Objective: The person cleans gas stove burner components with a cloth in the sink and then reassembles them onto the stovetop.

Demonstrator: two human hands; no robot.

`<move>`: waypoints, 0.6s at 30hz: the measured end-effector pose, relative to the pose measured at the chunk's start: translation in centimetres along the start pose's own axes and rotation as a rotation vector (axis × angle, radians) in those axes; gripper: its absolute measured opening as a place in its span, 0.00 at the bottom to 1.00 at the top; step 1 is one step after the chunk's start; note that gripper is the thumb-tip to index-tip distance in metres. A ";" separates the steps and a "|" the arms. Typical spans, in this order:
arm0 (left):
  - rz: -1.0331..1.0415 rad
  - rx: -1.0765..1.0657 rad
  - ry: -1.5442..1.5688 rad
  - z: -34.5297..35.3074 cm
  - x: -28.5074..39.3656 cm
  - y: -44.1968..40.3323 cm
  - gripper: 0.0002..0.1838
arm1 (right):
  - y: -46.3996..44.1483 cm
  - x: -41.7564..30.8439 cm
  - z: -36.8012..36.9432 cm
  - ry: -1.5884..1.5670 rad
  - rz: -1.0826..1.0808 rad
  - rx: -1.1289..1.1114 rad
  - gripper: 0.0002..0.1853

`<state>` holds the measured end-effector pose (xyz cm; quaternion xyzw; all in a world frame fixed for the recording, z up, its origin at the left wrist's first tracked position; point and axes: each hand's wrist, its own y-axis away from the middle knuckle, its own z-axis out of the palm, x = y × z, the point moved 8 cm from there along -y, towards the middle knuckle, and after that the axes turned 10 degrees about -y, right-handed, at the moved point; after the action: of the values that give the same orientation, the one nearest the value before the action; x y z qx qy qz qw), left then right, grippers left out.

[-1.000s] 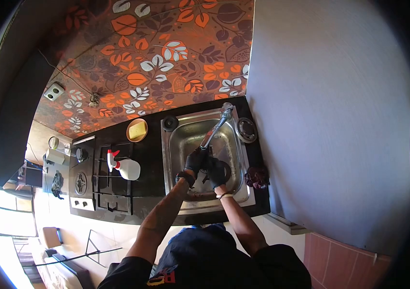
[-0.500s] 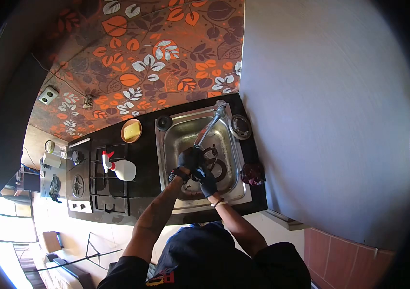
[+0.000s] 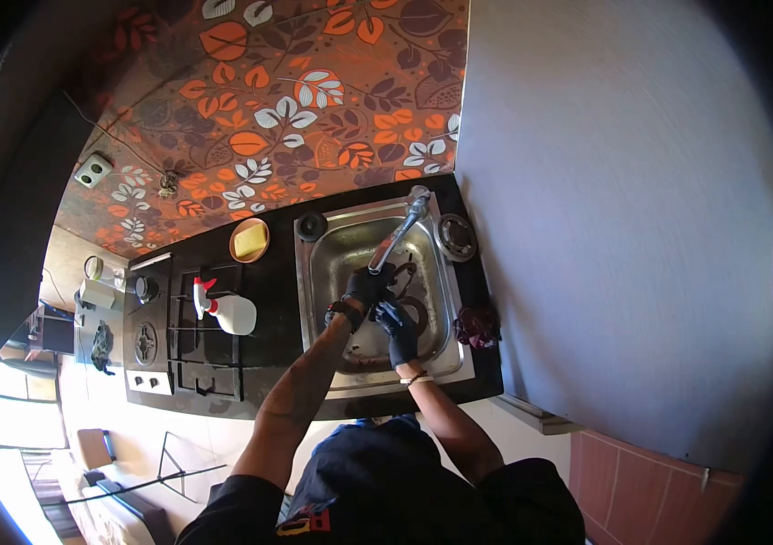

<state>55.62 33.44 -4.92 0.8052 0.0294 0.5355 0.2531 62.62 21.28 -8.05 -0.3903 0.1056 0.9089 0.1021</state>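
My left hand [image 3: 369,284], in a black glove, is under the spout of the faucet [image 3: 394,242] inside the metal sink [image 3: 465,365]. Its fingers curl together around something I cannot make out. Just below and to the right is my right hand [image 3: 396,329], also black-gloved, with bent fingers close to the left one; what they grip is hidden. A dark curved piece [image 3: 409,266] shows beyond my left hand. Beside my right hand, a dark ring-shaped piece [image 3: 420,314] lies on the sink bottom.
Left of the sink stand a white spray bottle [image 3: 237,315] with a red trigger and a bowl [image 3: 267,243] holding a yellow sponge [image 3: 250,240]. Further left is the gas stove [image 3: 188,350]. A round metal part [image 3: 455,238] and a dark red cloth [image 3: 477,327] sit along the right edge.
My left hand has moved up and slightly right, under the spout. My right hand has shifted a little and turned, so the two hands overlap less.
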 end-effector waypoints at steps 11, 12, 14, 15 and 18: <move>0.159 -0.218 0.059 2.3 -2.5 -1.9 0.14 | 1.3 -2.8 -1.1 -0.199 -0.011 0.160 0.18; 0.127 -0.191 0.051 2.0 -2.4 -1.9 0.14 | 1.2 -2.6 -1.8 -0.182 0.010 0.192 0.18; 0.061 -0.133 0.037 1.3 -1.3 -1.1 0.14 | 0.6 -1.1 -4.3 -0.146 0.054 0.254 0.19; 0.007 -0.078 -0.027 0.7 -0.4 -0.3 0.14 | 0.2 -0.4 -5.8 -0.088 0.061 0.310 0.17; -0.090 0.012 -0.065 -0.6 0.9 0.7 0.16 | -1.3 2.2 -9.5 0.023 0.145 0.421 0.13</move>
<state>55.34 33.36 -3.71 0.8215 0.0605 0.4970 0.2729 67.99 20.14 -16.15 -0.3623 0.3220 0.8671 0.1147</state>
